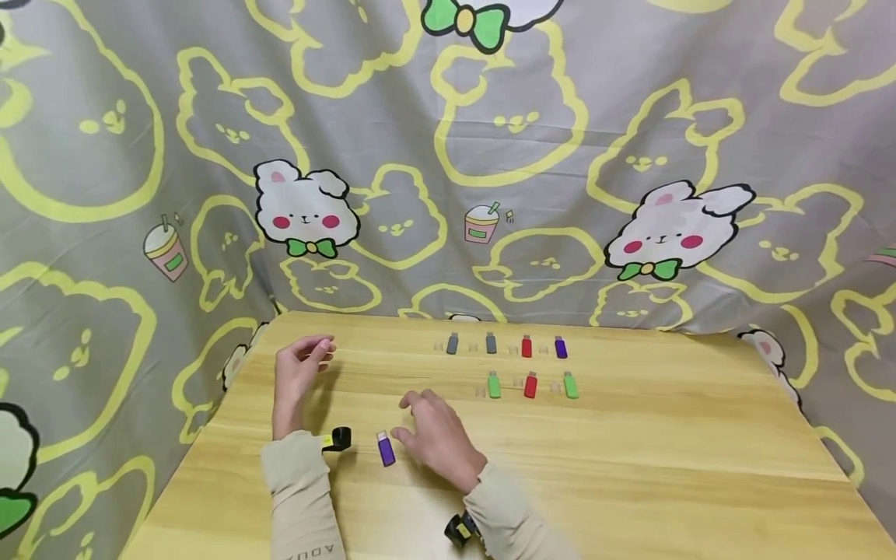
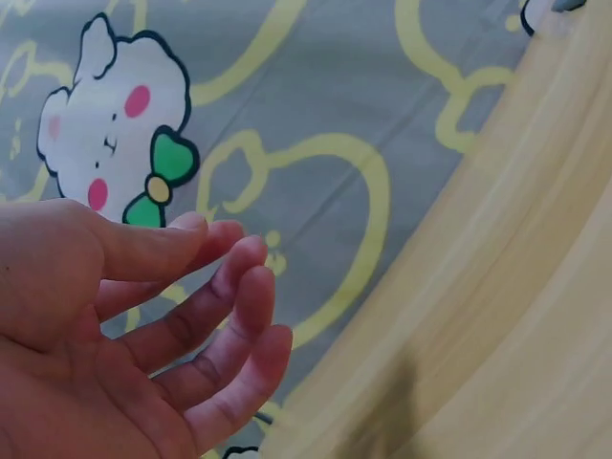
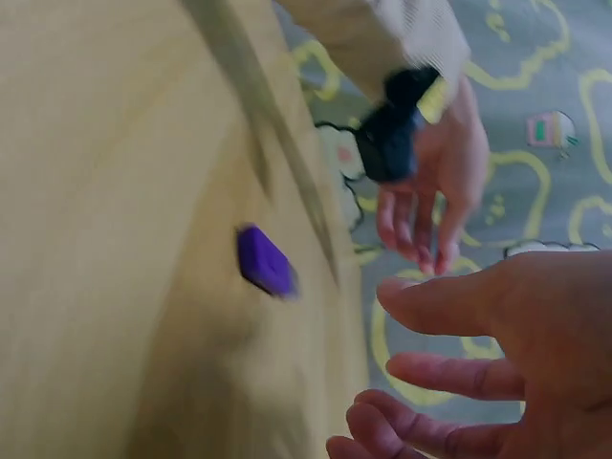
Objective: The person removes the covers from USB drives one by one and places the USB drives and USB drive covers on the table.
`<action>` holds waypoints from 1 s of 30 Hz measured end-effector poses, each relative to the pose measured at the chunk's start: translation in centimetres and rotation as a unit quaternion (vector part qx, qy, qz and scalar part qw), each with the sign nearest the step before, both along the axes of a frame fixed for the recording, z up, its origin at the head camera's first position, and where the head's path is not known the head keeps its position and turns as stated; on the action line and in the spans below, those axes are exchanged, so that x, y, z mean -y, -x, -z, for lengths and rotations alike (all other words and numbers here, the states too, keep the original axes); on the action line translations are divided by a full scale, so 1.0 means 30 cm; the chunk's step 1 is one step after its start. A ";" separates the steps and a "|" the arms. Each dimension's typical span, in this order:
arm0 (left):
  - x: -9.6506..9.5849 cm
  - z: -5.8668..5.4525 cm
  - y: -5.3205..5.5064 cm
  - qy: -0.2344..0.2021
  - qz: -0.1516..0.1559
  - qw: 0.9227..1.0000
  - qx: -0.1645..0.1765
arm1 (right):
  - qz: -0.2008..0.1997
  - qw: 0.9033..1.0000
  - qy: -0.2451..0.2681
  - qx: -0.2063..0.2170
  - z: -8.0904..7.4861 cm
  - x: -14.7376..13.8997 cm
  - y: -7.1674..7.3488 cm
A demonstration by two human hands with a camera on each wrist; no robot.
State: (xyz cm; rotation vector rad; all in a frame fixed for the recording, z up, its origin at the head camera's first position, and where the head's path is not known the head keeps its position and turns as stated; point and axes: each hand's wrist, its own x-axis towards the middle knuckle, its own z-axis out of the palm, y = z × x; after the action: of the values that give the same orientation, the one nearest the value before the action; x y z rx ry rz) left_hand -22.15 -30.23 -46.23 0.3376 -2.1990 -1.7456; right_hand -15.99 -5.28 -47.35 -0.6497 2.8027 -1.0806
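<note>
A purple USB stick (image 1: 386, 449) lies on the table between the two forearms, its pale plug end pointing away from me. Just right of it is my right hand (image 1: 437, 435), thumb and fingers spread and bent a little, holding nothing. The same stick (image 3: 265, 261) appears blurred beyond the thumb in the right wrist view. My left hand (image 1: 301, 373) is raised over the table's left part. In the left wrist view its fingers (image 2: 253, 301) are loosely curved, with the thumb near the index finger and nothing seen in the grasp.
Farther back on the wooden table (image 1: 665, 451) are two rows of USB sticks: grey (image 1: 453, 343), red (image 1: 530, 385), green (image 1: 494, 385) and dark purple (image 1: 561, 348). Small clear caps (image 1: 480, 391) lie beside them. A patterned curtain (image 1: 420, 257) borders the table's back and sides.
</note>
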 end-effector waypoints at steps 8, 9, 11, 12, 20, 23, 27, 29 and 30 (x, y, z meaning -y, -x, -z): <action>-0.022 0.028 -0.008 0.013 -0.007 1.000 0.004 | -0.012 0.999 -0.047 -0.018 0.055 0.080 -0.050; -0.023 0.028 -0.008 0.014 -0.014 1.000 -0.004 | -0.014 0.998 -0.057 -0.030 0.059 0.088 -0.052; -0.024 0.026 -0.007 0.014 -0.024 0.999 -0.016 | -0.015 0.996 -0.075 -0.053 0.065 0.103 -0.053; -0.023 0.025 -0.006 0.013 -0.026 0.999 -0.019 | -0.016 0.995 -0.080 -0.063 0.066 0.109 -0.052; -0.027 0.004 0.000 -0.010 0.012 1.000 -0.026 | -0.050 0.995 -0.044 -0.071 0.056 0.096 -0.044; -0.055 -0.014 0.002 -0.015 0.043 0.999 -0.027 | -0.052 0.998 0.002 -0.030 0.029 0.054 -0.032; -0.113 -0.050 0.010 -0.004 0.093 0.995 -0.043 | -0.036 0.998 0.055 0.011 -0.026 -0.027 -0.003; -0.142 -0.066 0.017 0.002 0.117 0.992 -0.054 | -0.030 0.997 0.074 0.010 -0.055 -0.067 0.016; -0.157 -0.074 0.019 0.004 0.129 0.990 -0.057 | -0.029 0.996 0.081 0.004 -0.068 -0.087 0.025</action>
State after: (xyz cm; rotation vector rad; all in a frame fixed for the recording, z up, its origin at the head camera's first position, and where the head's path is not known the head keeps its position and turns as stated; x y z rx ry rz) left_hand -22.73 -25.51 -44.02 -0.0512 -2.2476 -1.8319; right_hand -16.75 -2.68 -45.31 -0.7348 2.6919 -1.3057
